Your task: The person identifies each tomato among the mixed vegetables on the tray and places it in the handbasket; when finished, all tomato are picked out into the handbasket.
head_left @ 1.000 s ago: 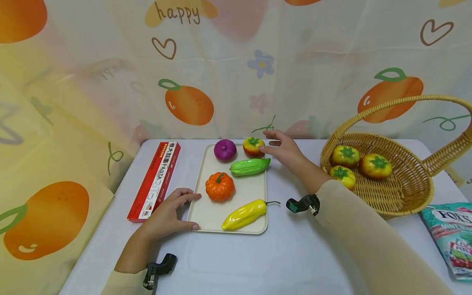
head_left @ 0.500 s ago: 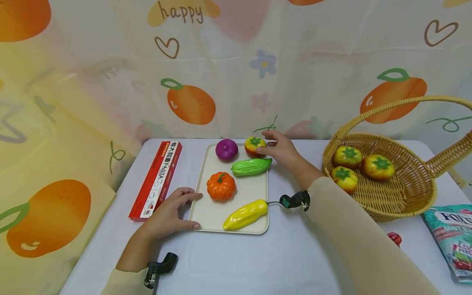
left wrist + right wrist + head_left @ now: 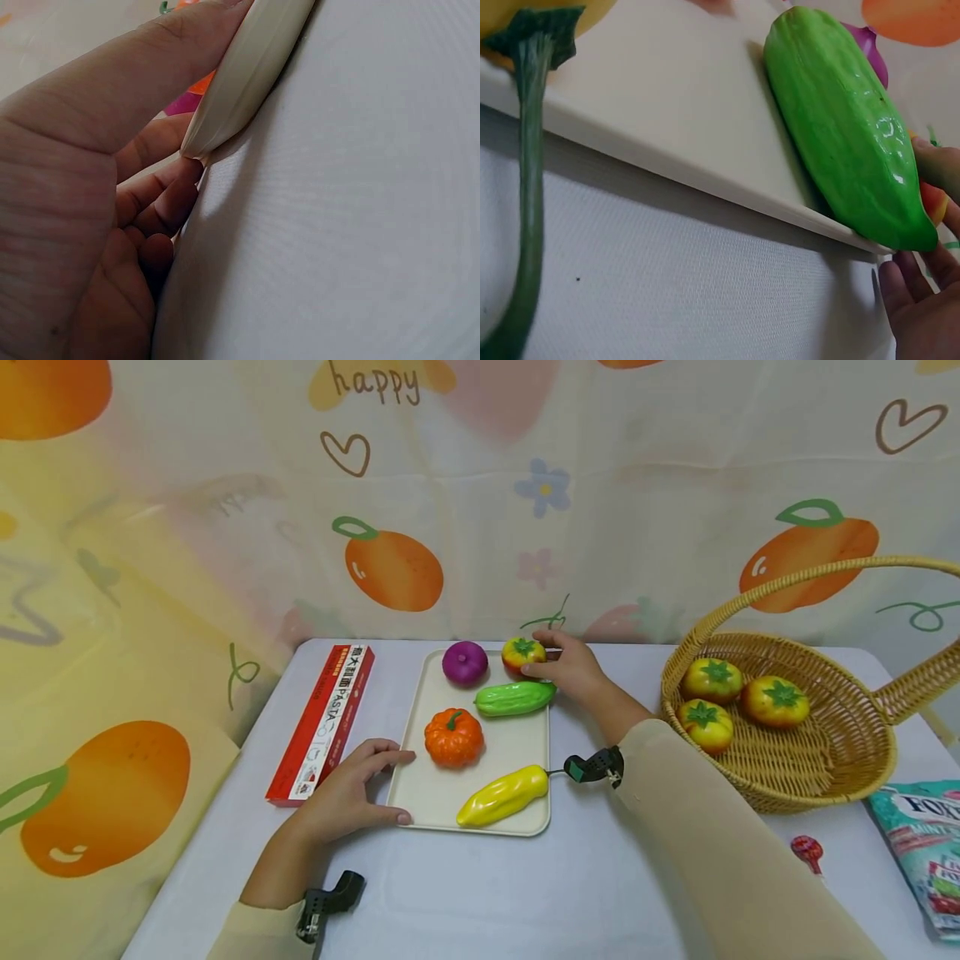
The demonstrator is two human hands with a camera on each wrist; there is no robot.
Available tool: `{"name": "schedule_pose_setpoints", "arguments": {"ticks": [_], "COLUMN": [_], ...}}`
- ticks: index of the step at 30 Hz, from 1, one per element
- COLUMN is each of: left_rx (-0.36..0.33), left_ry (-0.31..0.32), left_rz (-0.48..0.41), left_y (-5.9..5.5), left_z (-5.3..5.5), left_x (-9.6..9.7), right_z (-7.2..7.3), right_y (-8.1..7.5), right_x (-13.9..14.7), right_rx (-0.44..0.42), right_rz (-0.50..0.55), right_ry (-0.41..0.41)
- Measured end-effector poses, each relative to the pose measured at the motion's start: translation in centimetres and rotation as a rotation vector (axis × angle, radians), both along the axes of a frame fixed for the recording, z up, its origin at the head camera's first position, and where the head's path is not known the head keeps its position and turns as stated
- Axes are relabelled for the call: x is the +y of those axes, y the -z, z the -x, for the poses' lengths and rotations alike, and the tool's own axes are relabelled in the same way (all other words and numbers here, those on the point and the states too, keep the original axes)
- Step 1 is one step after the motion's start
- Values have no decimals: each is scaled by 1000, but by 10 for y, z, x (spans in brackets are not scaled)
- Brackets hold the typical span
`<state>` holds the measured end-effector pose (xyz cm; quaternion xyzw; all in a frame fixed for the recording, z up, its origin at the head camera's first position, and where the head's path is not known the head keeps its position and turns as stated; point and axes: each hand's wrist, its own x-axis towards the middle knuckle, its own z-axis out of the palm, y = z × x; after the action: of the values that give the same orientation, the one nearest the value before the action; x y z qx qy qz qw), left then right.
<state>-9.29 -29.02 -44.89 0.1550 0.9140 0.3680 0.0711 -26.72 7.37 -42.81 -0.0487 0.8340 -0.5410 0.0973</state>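
A cream tray [image 3: 513, 739] bears a purple onion [image 3: 465, 664], a green cucumber-like vegetable [image 3: 513, 699], an orange pumpkin [image 3: 453, 738], a yellow pepper [image 3: 504, 796] and a red-yellow tomato [image 3: 517, 652]. My left hand [image 3: 348, 797] holds the tray's near left corner; in the left wrist view its thumb [image 3: 161, 67] lies along the rim. At the far right corner, my right hand [image 3: 573, 667] grips the tomato from its right side, thumb in front. The right wrist view shows the green vegetable [image 3: 844, 127] hiding most of that tomato.
A wicker basket [image 3: 847, 752] with 3 similar tomatoes stands on the right. Beside it lie a teal candy bag [image 3: 918, 843] and a red lollipop [image 3: 806, 850]. A red pasta box [image 3: 322, 727] lies left of the tray. A printed cloth [image 3: 480, 568] hangs behind the table.
My right hand's fingers have closed in around the tomato, and its wrist has shifted left. A lollipop now shows beside my right sleeve. The left hand stays at the tray.
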Motion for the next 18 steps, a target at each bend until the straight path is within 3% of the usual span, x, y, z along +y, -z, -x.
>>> {"name": "schedule_pose_setpoints", "arguments": {"ticks": [9, 18], "left_rx": [-8, -8], "left_ry": [-8, -10], "left_rz": [3, 12], "left_y": [-2, -1], "left_z": [0, 0], "left_x": [1, 1], "right_z": [-1, -2], "right_y": [-1, -3], "right_x": [-2, -2], "right_rx": [5, -11], "right_rz": [-34, 11], "right_ry": [24, 41]}}
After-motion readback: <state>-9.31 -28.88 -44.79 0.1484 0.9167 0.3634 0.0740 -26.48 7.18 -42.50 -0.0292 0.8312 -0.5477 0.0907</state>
